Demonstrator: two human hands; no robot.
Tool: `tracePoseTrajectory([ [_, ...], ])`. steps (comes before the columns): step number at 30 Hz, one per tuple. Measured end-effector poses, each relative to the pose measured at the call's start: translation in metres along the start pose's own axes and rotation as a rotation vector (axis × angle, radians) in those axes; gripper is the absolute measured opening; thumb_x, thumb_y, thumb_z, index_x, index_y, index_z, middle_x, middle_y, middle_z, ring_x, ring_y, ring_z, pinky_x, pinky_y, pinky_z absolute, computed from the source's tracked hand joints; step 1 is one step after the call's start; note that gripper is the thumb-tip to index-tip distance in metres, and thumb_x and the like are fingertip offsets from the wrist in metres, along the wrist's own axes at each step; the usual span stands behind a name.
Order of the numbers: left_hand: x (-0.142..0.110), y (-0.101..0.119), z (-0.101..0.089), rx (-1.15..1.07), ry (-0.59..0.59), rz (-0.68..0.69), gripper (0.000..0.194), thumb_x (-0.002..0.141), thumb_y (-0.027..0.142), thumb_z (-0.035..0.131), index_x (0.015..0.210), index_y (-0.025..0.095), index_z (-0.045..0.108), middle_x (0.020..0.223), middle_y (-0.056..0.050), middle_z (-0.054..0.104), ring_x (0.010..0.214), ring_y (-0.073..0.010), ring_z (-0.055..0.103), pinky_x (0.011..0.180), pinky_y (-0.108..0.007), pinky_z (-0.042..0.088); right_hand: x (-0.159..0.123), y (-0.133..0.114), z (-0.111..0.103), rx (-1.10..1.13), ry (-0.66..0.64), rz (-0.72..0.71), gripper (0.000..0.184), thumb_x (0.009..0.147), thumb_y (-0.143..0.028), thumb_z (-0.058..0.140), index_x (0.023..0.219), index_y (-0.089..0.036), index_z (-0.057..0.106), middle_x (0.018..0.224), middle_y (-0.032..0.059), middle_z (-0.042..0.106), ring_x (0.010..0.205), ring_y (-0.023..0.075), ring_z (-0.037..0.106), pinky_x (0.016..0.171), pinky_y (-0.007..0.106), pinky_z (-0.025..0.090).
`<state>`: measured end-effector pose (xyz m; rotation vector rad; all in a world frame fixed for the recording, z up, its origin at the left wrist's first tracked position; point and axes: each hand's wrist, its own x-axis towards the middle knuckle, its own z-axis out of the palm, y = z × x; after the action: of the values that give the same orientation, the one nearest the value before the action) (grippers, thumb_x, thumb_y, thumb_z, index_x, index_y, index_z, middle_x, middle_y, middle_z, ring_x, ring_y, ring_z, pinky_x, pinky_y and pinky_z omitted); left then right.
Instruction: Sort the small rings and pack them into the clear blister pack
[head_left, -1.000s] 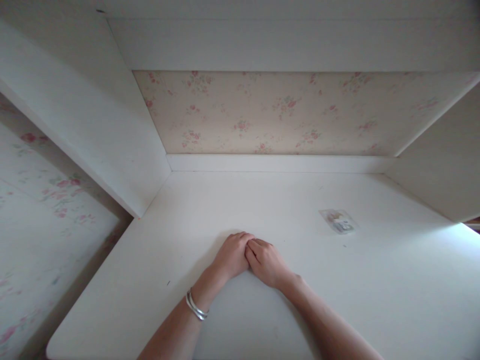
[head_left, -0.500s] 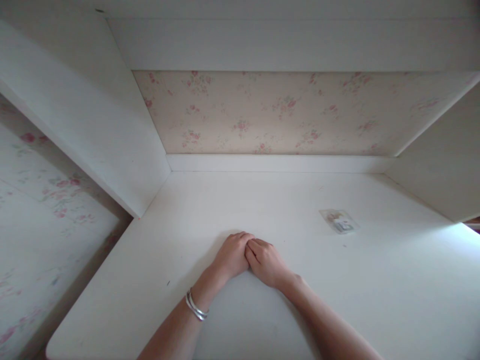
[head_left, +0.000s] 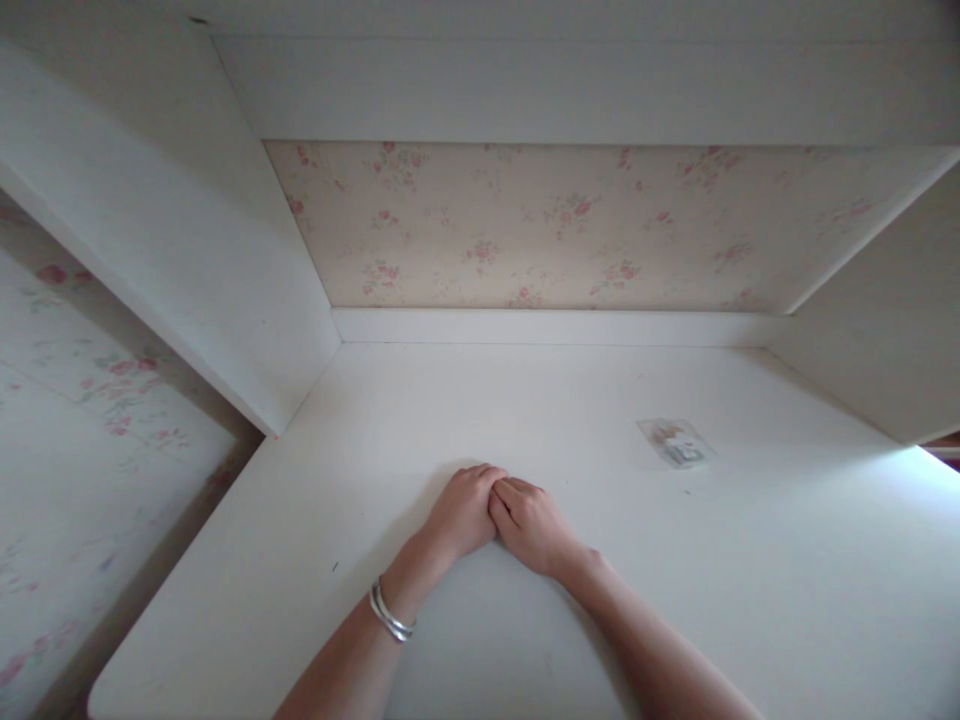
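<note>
My left hand (head_left: 468, 508) rests on the white desk (head_left: 480, 400) with its fingers curled shut. Against it lies my right hand (head_left: 529, 523), also closed, its knuckles pressed to the left fingertips. The two hands meet at the middle of the desk, and nothing shows between them; the palms are hidden. Around the left wrist sit silver bangles (head_left: 391, 611). A small clear plastic packet (head_left: 677, 443) with brownish and grey contents lies flat on the desk, beyond my right hand and apart from it.
White side panels stand at the left (head_left: 225, 250) and right (head_left: 885, 310) of the desk. An overhead white board (head_left: 525, 90) hangs above floral wallpaper (head_left: 525, 225) at the back. A small dark speck (head_left: 335, 567) lies left of my forearm.
Both hands keep the same closed pose together. The whole view has shifted very slightly; the packet stays where it was.
</note>
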<state>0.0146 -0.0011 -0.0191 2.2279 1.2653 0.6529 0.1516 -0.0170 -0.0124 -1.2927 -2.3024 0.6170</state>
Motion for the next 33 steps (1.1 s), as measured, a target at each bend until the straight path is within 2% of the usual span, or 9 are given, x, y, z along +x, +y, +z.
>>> tracePoseTrajectory([
  [6, 0.001, 0.008, -0.003, 0.062, -0.006, -0.012, 0.022, 0.079, 0.012, 0.051, 0.097, 0.018, 0.061, 0.091, -0.004, 0.066, 0.088, -0.0181, 0.059, 0.085, -0.031, 0.043, 0.0, 0.01, -0.021, 0.143, 0.028, 0.003, 0.031, 0.093, -0.028, 0.035, 0.081, -0.019, 0.062, 0.081, 0.003, 0.065, 0.075, 0.014, 0.057, 0.072, 0.026, 0.042],
  [10, -0.001, 0.011, -0.004, 0.114, -0.008, -0.017, 0.022, 0.085, 0.031, 0.053, 0.101, 0.02, 0.062, 0.083, -0.002, 0.065, 0.081, -0.0175, 0.058, 0.081, -0.032, 0.042, -0.006, 0.05, -0.053, 0.125, 0.468, 0.3, 0.034, 0.089, -0.041, 0.038, 0.088, -0.018, 0.063, 0.082, 0.0062, 0.064, 0.075, 0.0175, 0.057, 0.07, 0.029, 0.043],
  [12, -0.002, 0.01, -0.003, 0.117, 0.003, -0.004, 0.023, 0.085, 0.032, 0.053, 0.102, 0.02, 0.062, 0.084, -0.002, 0.065, 0.082, -0.0171, 0.058, 0.082, -0.031, 0.041, -0.014, 0.076, -0.069, -0.066, 0.662, 0.432, 0.035, 0.086, -0.044, 0.04, 0.093, -0.018, 0.062, 0.091, 0.0084, 0.063, 0.084, 0.0208, 0.055, 0.078, 0.034, 0.042],
  [15, -0.003, 0.009, -0.002, 0.126, 0.012, 0.002, 0.022, 0.084, 0.034, 0.054, 0.1, 0.02, 0.063, 0.085, -0.002, 0.065, 0.083, -0.0171, 0.057, 0.082, -0.031, 0.041, -0.032, 0.109, -0.089, -0.376, 0.833, 0.665, 0.044, 0.081, -0.049, 0.042, 0.113, -0.022, 0.057, 0.122, 0.0117, 0.051, 0.109, 0.0307, 0.045, 0.091, 0.048, 0.031],
  [17, -0.003, 0.008, -0.001, 0.135, 0.014, 0.008, 0.022, 0.084, 0.034, 0.054, 0.099, 0.02, 0.063, 0.087, -0.003, 0.065, 0.084, -0.0172, 0.057, 0.082, -0.032, 0.041, -0.044, 0.126, -0.097, -0.445, 0.859, 0.861, 0.058, 0.078, -0.057, 0.043, 0.125, -0.024, 0.049, 0.132, 0.0143, 0.041, 0.117, 0.0368, 0.038, 0.091, 0.053, 0.028],
  [21, -0.003, 0.007, 0.0, 0.148, 0.014, 0.031, 0.021, 0.085, 0.033, 0.054, 0.098, 0.02, 0.063, 0.091, -0.003, 0.066, 0.085, -0.0175, 0.057, 0.083, -0.032, 0.04, -0.056, 0.147, -0.103, -0.401, 0.703, 1.057, 0.076, 0.077, -0.065, 0.04, 0.138, -0.021, 0.034, 0.14, 0.0196, 0.03, 0.124, 0.0414, 0.032, 0.094, 0.057, 0.025],
  [24, -0.003, 0.008, 0.0, 0.134, 0.023, 0.027, 0.022, 0.085, 0.033, 0.053, 0.1, 0.02, 0.063, 0.09, -0.003, 0.065, 0.085, -0.0178, 0.056, 0.082, -0.033, 0.04, -0.058, 0.153, -0.104, -0.39, 0.618, 1.061, 0.076, 0.079, -0.065, 0.036, 0.14, -0.02, 0.031, 0.136, 0.0205, 0.037, 0.122, 0.0404, 0.037, 0.095, 0.056, 0.028],
  [28, -0.002, 0.008, 0.001, 0.04, 0.033, -0.005, 0.022, 0.084, 0.031, 0.055, 0.102, 0.02, 0.062, 0.083, -0.002, 0.064, 0.082, -0.0176, 0.056, 0.082, -0.034, 0.04, -0.054, 0.151, -0.103, -0.341, 0.634, 0.962, 0.076, 0.076, -0.067, 0.042, 0.135, -0.02, 0.04, 0.127, 0.0181, 0.049, 0.112, 0.0355, 0.047, 0.091, 0.047, 0.038],
  [33, 0.001, 0.011, -0.001, -0.377, 0.115, -0.15, 0.033, 0.082, 0.04, 0.056, 0.107, 0.018, 0.059, 0.099, -0.006, 0.058, 0.076, -0.0141, 0.055, 0.075, -0.03, 0.045, -0.033, 0.118, -0.083, 0.17, 0.712, 0.729, 0.071, 0.07, -0.063, 0.056, 0.126, -0.02, 0.051, 0.114, 0.0117, 0.06, 0.088, 0.0239, 0.062, 0.081, 0.039, 0.047],
])
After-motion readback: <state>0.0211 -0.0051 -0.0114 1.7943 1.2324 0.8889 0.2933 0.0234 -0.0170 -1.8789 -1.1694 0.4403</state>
